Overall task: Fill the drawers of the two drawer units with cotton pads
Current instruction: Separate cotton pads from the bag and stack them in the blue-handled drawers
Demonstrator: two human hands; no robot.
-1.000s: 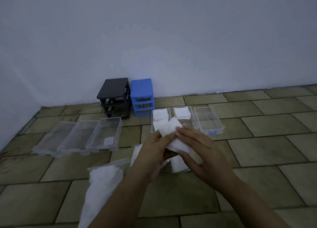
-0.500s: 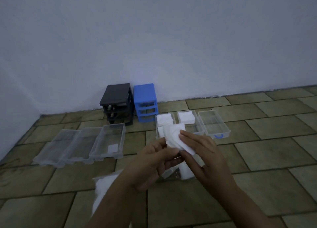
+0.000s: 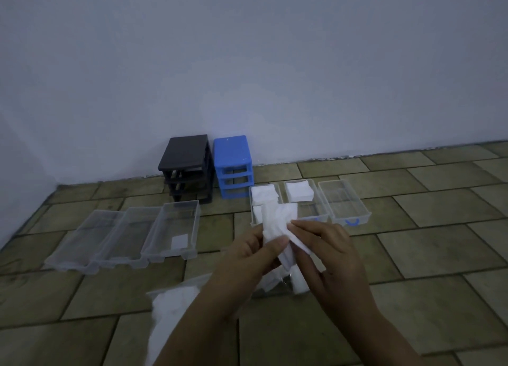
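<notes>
Pads (image 3: pixel 277 222) up off the floor now, a small stack pinched between both hands, lifted a touch higher and closer to the drawers than a second ago. Left hand (image 3: pixel 247 258) curled round the stack from the side, thumb pressed across the front. Right hand (image 3: pixel 327 255) gripping the other edge, fingertips (image 3: pixel 295 224) on top, seemingly peeling or squaring the pads. Bag (image 3: pixel 170 319) of spare pads low on the floor, under the left forearm. Straight ahead, three clear drawers with blue handles: nearest-left drawer (image 3: pixel 251 217) already stacked with pads, middle drawer (image 3: pixel 316 214) half filled at the back, right drawer (image 3: pixel 345 200) bare. Off left, three more clear drawers (image 3: pixel 123 236), only one pad (image 3: pixel 180 241) in the rightmost. Black unit (image 3: pixel 187 167) and blue unit (image 3: pixel 233 167) against the wall, both gutted of drawers. Looks like sorting a fresh batch, probably bound for the middle drawer. Plenty left: four drawers barely touched, none back in the units.
</notes>
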